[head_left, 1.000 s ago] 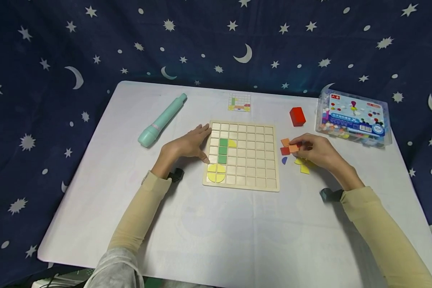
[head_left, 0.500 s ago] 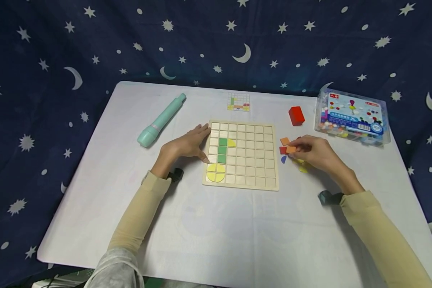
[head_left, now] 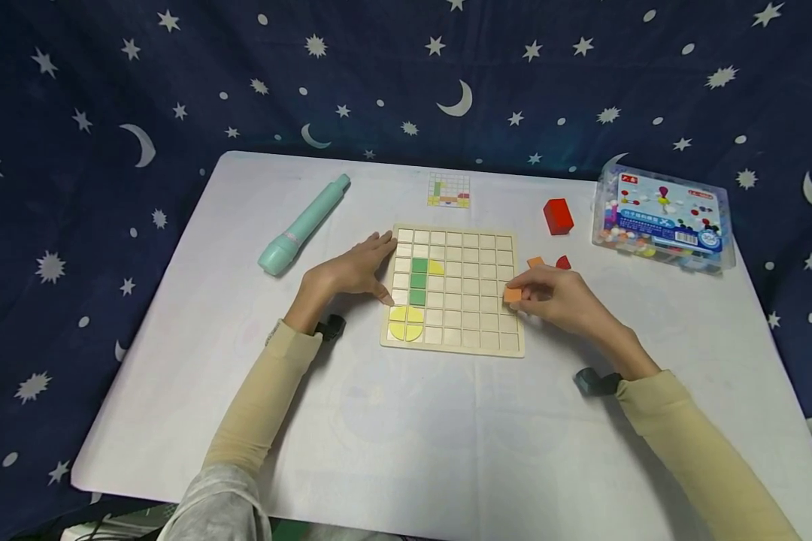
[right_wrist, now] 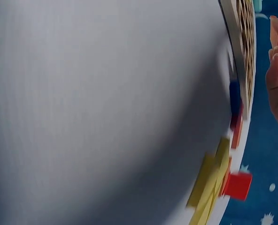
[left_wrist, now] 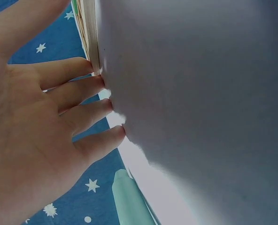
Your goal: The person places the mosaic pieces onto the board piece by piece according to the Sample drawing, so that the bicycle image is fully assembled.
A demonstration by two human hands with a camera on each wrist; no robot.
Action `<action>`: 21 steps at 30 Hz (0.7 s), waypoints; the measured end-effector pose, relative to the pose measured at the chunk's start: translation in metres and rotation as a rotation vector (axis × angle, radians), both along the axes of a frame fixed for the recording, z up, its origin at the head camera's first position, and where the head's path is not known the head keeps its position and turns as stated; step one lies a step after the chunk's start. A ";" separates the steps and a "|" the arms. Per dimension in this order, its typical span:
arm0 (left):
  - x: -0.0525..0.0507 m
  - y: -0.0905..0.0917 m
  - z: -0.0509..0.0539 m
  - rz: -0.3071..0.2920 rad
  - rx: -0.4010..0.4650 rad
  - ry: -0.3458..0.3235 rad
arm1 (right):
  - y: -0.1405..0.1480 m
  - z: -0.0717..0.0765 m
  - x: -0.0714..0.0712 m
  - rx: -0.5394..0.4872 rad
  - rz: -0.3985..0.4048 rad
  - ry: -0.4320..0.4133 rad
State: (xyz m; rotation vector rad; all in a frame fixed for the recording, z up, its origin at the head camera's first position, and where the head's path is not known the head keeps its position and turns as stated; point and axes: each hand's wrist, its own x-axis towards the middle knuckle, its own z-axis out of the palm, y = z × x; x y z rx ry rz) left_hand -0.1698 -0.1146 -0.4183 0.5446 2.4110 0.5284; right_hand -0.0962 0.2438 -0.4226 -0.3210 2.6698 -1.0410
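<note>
A wooden grid board (head_left: 470, 319) lies mid-table, bearing green square tiles (head_left: 417, 282), a yellow quarter-round tile (head_left: 436, 268) and yellow quarters forming a circle (head_left: 406, 324). My left hand (head_left: 352, 272) rests at the board's left edge, its fingers fairly straight in the left wrist view. Between thumb and fingers, my right hand (head_left: 556, 297) pinches an orange square tile (head_left: 512, 295) above the board's right edge. Behind that hand lie another orange tile (head_left: 535, 262) and a red tile (head_left: 563, 262). Yellow tiles (right_wrist: 207, 185) and a blue tile (right_wrist: 235, 97) show in the right wrist view.
A small pattern card (head_left: 449, 190) lies behind the board. To the right stand a red block (head_left: 558, 217) and a clear plastic box (head_left: 663, 218) of colourful parts. A mint-green tube-shaped object (head_left: 304, 225) lies on the left. A starry dark-blue cloth (head_left: 379, 75) hangs behind the table.
My right hand has moved left from the loose tiles to the board's right edge, carrying the orange square tile. My left hand has stayed at the board's left edge.
</note>
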 end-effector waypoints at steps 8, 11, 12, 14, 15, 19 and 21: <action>-0.001 0.000 0.000 -0.001 0.002 0.003 | -0.025 -0.005 0.002 -0.027 0.092 0.027; -0.001 0.000 0.000 -0.003 0.004 0.000 | -0.036 -0.006 0.003 -0.031 0.107 0.017; -0.001 0.000 0.000 -0.001 0.004 -0.001 | -0.039 -0.006 0.003 -0.036 0.114 0.010; 0.000 0.000 0.001 0.002 0.001 -0.003 | -0.046 -0.007 0.004 -0.051 0.129 -0.003; 0.000 -0.001 0.001 0.003 -0.001 -0.003 | -0.050 -0.007 0.004 -0.056 0.135 -0.008; 0.000 -0.001 0.001 0.004 0.001 -0.008 | -0.062 -0.006 0.004 -0.065 0.157 -0.011; 0.000 -0.001 0.000 0.004 0.002 -0.010 | -0.068 -0.004 0.003 -0.062 0.168 -0.008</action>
